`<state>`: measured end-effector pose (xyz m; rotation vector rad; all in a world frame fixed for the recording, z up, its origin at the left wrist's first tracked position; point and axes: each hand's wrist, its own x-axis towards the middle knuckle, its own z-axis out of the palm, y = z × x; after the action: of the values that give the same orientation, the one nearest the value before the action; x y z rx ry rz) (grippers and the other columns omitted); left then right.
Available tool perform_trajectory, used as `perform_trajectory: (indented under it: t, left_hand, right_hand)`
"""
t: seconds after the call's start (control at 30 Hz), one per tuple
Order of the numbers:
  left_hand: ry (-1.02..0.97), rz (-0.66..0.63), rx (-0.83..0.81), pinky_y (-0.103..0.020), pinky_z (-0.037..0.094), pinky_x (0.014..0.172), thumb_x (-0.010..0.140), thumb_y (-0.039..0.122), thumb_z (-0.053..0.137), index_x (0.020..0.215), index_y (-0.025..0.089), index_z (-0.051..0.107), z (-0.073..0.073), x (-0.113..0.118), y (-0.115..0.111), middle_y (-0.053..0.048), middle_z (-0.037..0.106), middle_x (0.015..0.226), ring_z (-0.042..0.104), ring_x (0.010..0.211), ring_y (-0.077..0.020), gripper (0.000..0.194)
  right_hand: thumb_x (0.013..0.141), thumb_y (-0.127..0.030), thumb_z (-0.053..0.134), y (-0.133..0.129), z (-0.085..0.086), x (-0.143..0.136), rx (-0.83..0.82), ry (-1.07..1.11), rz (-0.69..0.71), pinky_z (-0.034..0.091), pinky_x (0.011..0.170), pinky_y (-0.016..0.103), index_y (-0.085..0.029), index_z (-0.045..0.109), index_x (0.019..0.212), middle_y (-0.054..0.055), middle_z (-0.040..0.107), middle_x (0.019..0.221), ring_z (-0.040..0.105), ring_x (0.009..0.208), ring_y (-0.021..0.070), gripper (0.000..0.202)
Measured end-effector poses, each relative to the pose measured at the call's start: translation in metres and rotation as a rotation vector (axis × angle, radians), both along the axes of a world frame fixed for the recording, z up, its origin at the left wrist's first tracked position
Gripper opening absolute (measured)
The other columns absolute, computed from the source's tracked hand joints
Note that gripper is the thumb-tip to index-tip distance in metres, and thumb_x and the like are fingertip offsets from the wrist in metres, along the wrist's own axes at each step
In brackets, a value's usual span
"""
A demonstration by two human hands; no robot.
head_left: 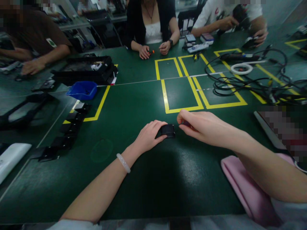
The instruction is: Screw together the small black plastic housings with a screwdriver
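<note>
My left hand, with a pale bracelet at the wrist, grips a small black boxy part against the green table. Thumb and fingers clasp its left end, so that end is hidden. Just right of the part, my right hand is closed in a pinch, apart from it. Something dark shows between those fingers, too small and shaded to make out. Further left, several similar black parts stand in a slanting row, leading up to a blue plastic bin.
Black trays are stacked behind the bin. Coiled black cables and a white ring lie at right. A pink cloth is under my right forearm. Yellow tape marks rectangles. Several people sit across the table.
</note>
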<state>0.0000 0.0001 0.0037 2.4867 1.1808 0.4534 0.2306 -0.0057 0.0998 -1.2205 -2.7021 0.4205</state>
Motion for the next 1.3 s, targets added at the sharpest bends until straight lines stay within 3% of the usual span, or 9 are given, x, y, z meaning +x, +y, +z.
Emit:
perform_trajectory:
  t: [0.13, 0.3, 0.43, 0.6, 0.8, 0.9, 1.1, 1.3]
  left_hand:
    - [-0.004, -0.003, 0.006, -0.041, 0.045, 0.090, 0.088, 0.034, 0.055, 0.122, 0.022, 0.046, 0.0002, -0.0001, 0.0000, -0.008, 0.057, 0.115, 0.054, 0.104, -0.0240, 0.037]
    - [-0.002, -0.007, -0.004, -0.042, 0.046, 0.090, 0.088, 0.033, 0.055, 0.122, 0.023, 0.046, -0.0001, -0.0006, 0.0001, -0.008, 0.056, 0.116, 0.054, 0.104, -0.0247, 0.037]
    - [-0.008, -0.004, -0.009, -0.041, 0.046, 0.089, 0.088, 0.033, 0.056, 0.122, 0.022, 0.046, -0.0004, -0.0006, 0.0002, -0.007, 0.056, 0.115, 0.054, 0.104, -0.0245, 0.037]
    - [0.002, 0.000, -0.004, -0.041, 0.046, 0.090, 0.088, 0.033, 0.056, 0.123, 0.022, 0.046, -0.0006, -0.0006, -0.0001, -0.007, 0.056, 0.116, 0.054, 0.104, -0.0243, 0.038]
    - [-0.001, 0.003, 0.000, -0.041, 0.046, 0.090, 0.088, 0.032, 0.056, 0.122, 0.022, 0.045, -0.0005, -0.0002, -0.0004, -0.007, 0.056, 0.116, 0.054, 0.104, -0.0243, 0.038]
    - [0.007, 0.006, 0.000, -0.041, 0.046, 0.090, 0.088, 0.032, 0.057, 0.122, 0.022, 0.046, -0.0007, 0.0000, -0.0001, -0.007, 0.056, 0.116, 0.054, 0.104, -0.0239, 0.038]
    - [0.001, -0.006, 0.007, -0.041, 0.045, 0.091, 0.088, 0.034, 0.057, 0.122, 0.022, 0.046, -0.0020, -0.0003, 0.0008, -0.007, 0.056, 0.116, 0.054, 0.104, -0.0245, 0.037]
    - [0.007, -0.001, 0.012, -0.041, 0.046, 0.090, 0.089, 0.034, 0.056, 0.122, 0.022, 0.045, -0.0019, 0.0000, 0.0004, -0.007, 0.056, 0.116, 0.054, 0.104, -0.0242, 0.037]
  right_hand:
    - [0.094, -0.036, 0.039, 0.0016, 0.0001, -0.0002, -0.009, -0.047, -0.034, 0.025, 0.053, 0.025, -0.020, 0.048, 0.090, -0.001, 0.054, 0.066, 0.049, 0.057, 0.0137, 0.018]
    - [0.092, -0.028, 0.042, 0.0017, 0.0006, 0.0011, -0.028, 0.011, 0.027, 0.026, 0.053, 0.024, -0.020, 0.046, 0.095, 0.000, 0.057, 0.075, 0.050, 0.060, 0.0127, 0.010]
    - [0.094, -0.036, 0.040, 0.0017, 0.0001, -0.0003, -0.024, -0.027, -0.015, 0.024, 0.053, 0.024, -0.021, 0.047, 0.091, -0.001, 0.055, 0.068, 0.049, 0.058, 0.0131, 0.017]
    - [0.094, -0.031, 0.039, 0.0016, 0.0007, -0.0011, -0.038, -0.007, 0.006, 0.026, 0.054, 0.023, -0.020, 0.045, 0.092, -0.001, 0.056, 0.073, 0.050, 0.060, 0.0126, 0.012]
    - [0.095, -0.036, 0.038, 0.0015, 0.0004, -0.0013, -0.021, -0.036, -0.033, 0.024, 0.052, 0.024, -0.020, 0.046, 0.089, -0.002, 0.053, 0.066, 0.049, 0.056, 0.0129, 0.018]
    - [0.093, -0.029, 0.040, 0.0015, -0.0004, -0.0002, -0.028, 0.006, 0.001, 0.025, 0.053, 0.023, -0.020, 0.044, 0.093, -0.002, 0.054, 0.072, 0.049, 0.059, 0.0120, 0.009]
    - [0.094, -0.038, 0.039, 0.0014, -0.0013, -0.0018, -0.033, -0.021, -0.054, 0.024, 0.054, 0.024, -0.022, 0.043, 0.088, -0.003, 0.050, 0.067, 0.048, 0.058, 0.0130, 0.018]
    - [0.093, -0.032, 0.042, 0.0023, -0.0017, -0.0001, -0.056, 0.049, -0.036, 0.026, 0.055, 0.024, -0.022, 0.042, 0.093, -0.002, 0.054, 0.076, 0.049, 0.063, 0.0125, 0.010]
